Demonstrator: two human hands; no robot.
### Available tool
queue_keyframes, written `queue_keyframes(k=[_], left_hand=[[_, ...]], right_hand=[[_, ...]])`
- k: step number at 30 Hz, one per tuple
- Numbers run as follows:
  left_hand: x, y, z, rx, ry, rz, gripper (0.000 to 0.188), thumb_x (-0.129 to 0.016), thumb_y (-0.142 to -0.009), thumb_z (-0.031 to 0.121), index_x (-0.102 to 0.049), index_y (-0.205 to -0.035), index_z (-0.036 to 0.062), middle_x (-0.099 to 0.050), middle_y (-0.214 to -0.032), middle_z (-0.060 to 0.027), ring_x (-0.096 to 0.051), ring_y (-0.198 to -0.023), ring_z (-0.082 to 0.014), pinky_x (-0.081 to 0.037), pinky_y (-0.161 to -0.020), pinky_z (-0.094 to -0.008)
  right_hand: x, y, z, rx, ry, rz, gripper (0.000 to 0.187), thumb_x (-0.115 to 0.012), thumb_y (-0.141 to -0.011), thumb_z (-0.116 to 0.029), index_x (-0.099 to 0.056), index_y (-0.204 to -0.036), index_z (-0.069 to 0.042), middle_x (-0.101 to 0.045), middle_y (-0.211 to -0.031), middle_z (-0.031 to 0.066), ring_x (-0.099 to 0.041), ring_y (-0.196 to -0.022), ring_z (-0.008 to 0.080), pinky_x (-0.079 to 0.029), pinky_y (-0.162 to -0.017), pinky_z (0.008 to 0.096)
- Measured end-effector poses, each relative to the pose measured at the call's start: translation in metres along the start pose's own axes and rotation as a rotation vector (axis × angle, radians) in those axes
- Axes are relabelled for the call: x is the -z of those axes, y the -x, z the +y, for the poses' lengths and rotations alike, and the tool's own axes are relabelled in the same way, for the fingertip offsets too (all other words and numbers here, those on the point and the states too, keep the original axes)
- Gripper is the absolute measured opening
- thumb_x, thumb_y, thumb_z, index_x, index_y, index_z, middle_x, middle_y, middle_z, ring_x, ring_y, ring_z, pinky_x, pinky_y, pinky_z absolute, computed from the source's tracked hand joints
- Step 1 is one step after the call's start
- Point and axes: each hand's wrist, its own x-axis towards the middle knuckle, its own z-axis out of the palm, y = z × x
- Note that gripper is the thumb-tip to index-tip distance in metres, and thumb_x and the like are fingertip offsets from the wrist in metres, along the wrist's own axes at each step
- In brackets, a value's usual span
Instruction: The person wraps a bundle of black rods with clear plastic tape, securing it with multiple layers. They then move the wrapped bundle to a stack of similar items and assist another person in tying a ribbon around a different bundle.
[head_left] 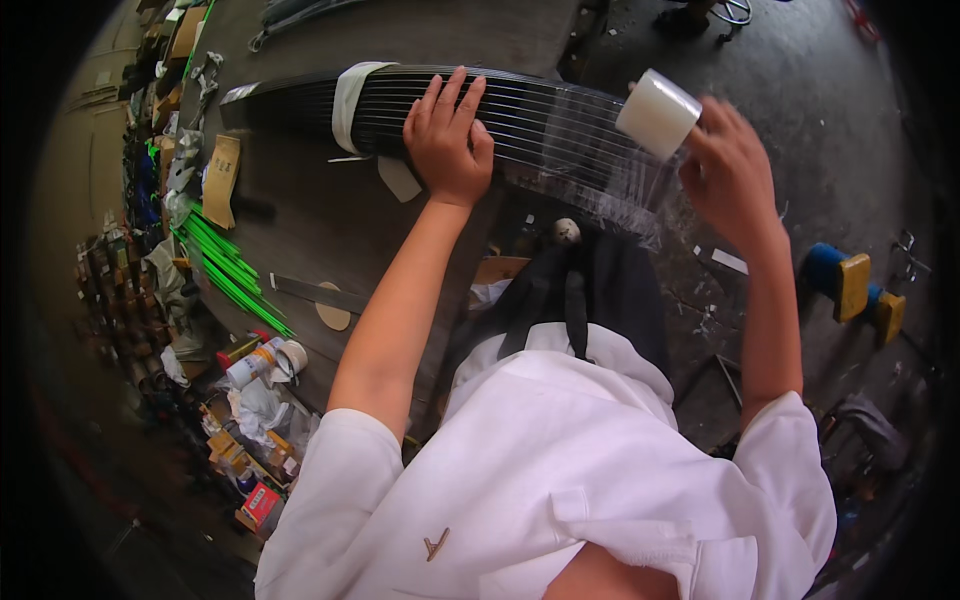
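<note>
A long bundle of thin black strips (pixel 290 105) lies across the dark table, its right end reaching past the table's edge. A white band (pixel 348 108) circles it left of the middle. Clear plastic film (pixel 590 140) covers the bundle's right part. My left hand (pixel 450 145) lies on top of the bundle, fingers stretched out and spread. At the right end, my right hand (pixel 735 170) is closed on a roll of clear film (pixel 662 112). That hand is slightly blurred, and the roll hides some of its fingers.
Bright green strips (pixel 230 270) and a brown paper piece (pixel 221 180) lie on the table's left side. A spray can (pixel 255 362) and a tape roll (pixel 290 358) stand near the lower left. Blue-and-yellow objects (pixel 852 285) rest at the right, above the scrap-littered floor.
</note>
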Motion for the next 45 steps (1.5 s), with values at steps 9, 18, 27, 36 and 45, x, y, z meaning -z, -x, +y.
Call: queue_keyframes(k=[9,18,27,36,45], left_hand=[[0.006,-0.016,0.044,-0.107,0.003,-0.107,0.049,-0.046,-0.094,0.027,-0.051,-0.139,0.0081,-0.041,-0.150,-0.0128,-0.036,-0.139,-0.0331,-0.024,-0.113,-0.0453],[0.000,-0.015,0.224,-0.908,-0.988,-0.853,0.070,-0.051,-0.092,0.043,-0.041,-0.143,-0.0035,-0.030,-0.152,-0.0283,-0.023,-0.144,-0.0429,-0.009,-0.120,-0.0535],[-0.018,-0.044,0.267,-0.950,-0.265,-1.076,0.084,-0.063,-0.081,0.059,-0.048,-0.137,-0.0021,-0.045,-0.145,-0.0186,-0.029,-0.143,-0.0341,-0.012,-0.118,-0.0518],[-0.006,-0.018,0.271,-0.863,-0.066,-1.948,0.058,-0.055,-0.087,0.050,-0.065,-0.117,0.0012,-0.063,-0.121,-0.0205,-0.051,-0.124,-0.0356,-0.026,-0.113,-0.0524],[-0.028,-0.029,0.252,-1.272,-1.186,-1.286,0.056,-0.043,-0.097,0.035,-0.047,-0.141,0.0017,-0.041,-0.150,-0.0152,-0.032,-0.142,-0.0343,-0.013,-0.116,-0.0609]], right_hand=[[-0.112,-0.039,0.103,-0.002,-0.743,0.126,0.037,-0.065,-0.078,0.003,-0.065,-0.114,-0.005,-0.064,-0.116,0.0139,-0.056,-0.113,0.0318,-0.048,-0.096,0.0382],[-0.186,-0.042,0.082,-0.156,-1.465,0.027,0.042,-0.059,-0.079,0.005,-0.064,-0.120,-0.001,-0.071,-0.101,0.0081,-0.064,-0.093,0.0141,-0.049,-0.086,0.0281],[-0.206,-0.046,0.089,-0.144,-1.407,0.051,0.038,-0.063,-0.079,0.000,-0.064,-0.117,0.000,-0.071,-0.102,0.0104,-0.064,-0.092,0.0150,-0.050,-0.084,0.0295],[-0.216,-0.047,0.075,-0.217,-1.597,0.024,0.043,-0.067,-0.079,0.004,-0.062,-0.121,0.000,-0.071,-0.104,0.0066,-0.065,-0.095,0.0122,-0.050,-0.089,0.0283],[-0.229,-0.052,0.064,-0.185,-1.664,0.057,0.041,-0.070,-0.080,0.002,-0.061,-0.120,0.002,-0.071,-0.104,0.0054,-0.065,-0.095,0.0105,-0.050,-0.088,0.0268]])
